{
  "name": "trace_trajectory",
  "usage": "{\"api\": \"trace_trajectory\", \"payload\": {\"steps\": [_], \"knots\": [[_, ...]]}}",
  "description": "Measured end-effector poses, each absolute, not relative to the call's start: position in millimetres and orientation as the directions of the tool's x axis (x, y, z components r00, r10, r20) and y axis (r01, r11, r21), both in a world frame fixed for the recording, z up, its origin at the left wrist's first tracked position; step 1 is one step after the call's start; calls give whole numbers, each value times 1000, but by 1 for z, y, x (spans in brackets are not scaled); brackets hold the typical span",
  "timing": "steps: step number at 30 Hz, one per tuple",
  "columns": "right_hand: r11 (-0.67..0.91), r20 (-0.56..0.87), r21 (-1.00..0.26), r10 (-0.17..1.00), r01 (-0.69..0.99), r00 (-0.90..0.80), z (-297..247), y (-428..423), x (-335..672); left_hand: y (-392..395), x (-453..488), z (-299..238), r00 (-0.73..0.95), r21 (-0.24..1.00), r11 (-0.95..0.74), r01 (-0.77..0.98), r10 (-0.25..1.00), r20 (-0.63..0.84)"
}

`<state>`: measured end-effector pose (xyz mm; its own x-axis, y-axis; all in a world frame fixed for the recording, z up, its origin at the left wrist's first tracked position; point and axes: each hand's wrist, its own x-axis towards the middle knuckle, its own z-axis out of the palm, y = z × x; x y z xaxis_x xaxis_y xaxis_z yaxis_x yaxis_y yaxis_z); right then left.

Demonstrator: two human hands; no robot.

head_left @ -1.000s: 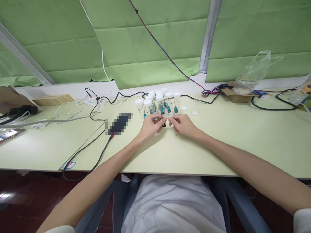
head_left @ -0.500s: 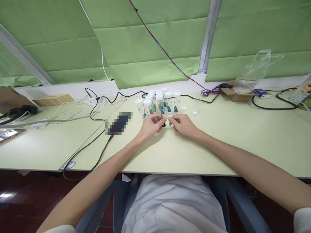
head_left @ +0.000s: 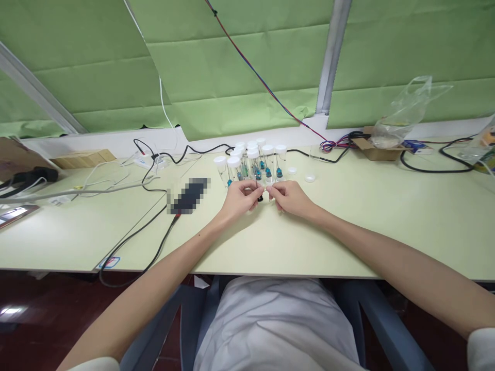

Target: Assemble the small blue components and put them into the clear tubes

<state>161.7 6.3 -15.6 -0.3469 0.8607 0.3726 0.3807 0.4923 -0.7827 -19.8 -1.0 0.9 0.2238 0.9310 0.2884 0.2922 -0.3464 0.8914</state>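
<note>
My left hand (head_left: 243, 199) is closed in a pinch on a small piece with a thin dark stem and a black end (head_left: 260, 199), which shows below the fingertips. Close beside it, my right hand (head_left: 289, 198) has thumb and finger pressed together; what lies in that pinch is too small to make out. Just beyond both hands stand several clear tubes with white caps (head_left: 280, 149), upright in a cluster, with blue-green pieces (head_left: 279, 172) and thin wires inside. Two loose white caps (head_left: 310, 178) lie on the table to the right of the cluster.
A dark, pixelated device (head_left: 189, 196) with a black cable lies left of my hands on the pale table (head_left: 294, 242). Cables run along the wall. An open cardboard box (head_left: 381, 153) with a plastic bag stands back right, and a wooden block (head_left: 84, 158) back left.
Both hands hold nearly the same pose, fingertips close together. The whole view has shifted very slightly; nothing was visibly taken up or let go.
</note>
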Motion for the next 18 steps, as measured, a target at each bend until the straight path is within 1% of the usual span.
{"api": "trace_trajectory", "payload": {"steps": [10, 18], "knots": [[474, 359, -798, 870, 372, -337, -16, 7, 163, -2, -20, 2, 226, 885, -352, 305, 929, 292], [318, 237, -923, 914, 219, -329, -11, 5, 162, -5, -16, 1, 194, 864, -401, 303, 914, 356]]}}
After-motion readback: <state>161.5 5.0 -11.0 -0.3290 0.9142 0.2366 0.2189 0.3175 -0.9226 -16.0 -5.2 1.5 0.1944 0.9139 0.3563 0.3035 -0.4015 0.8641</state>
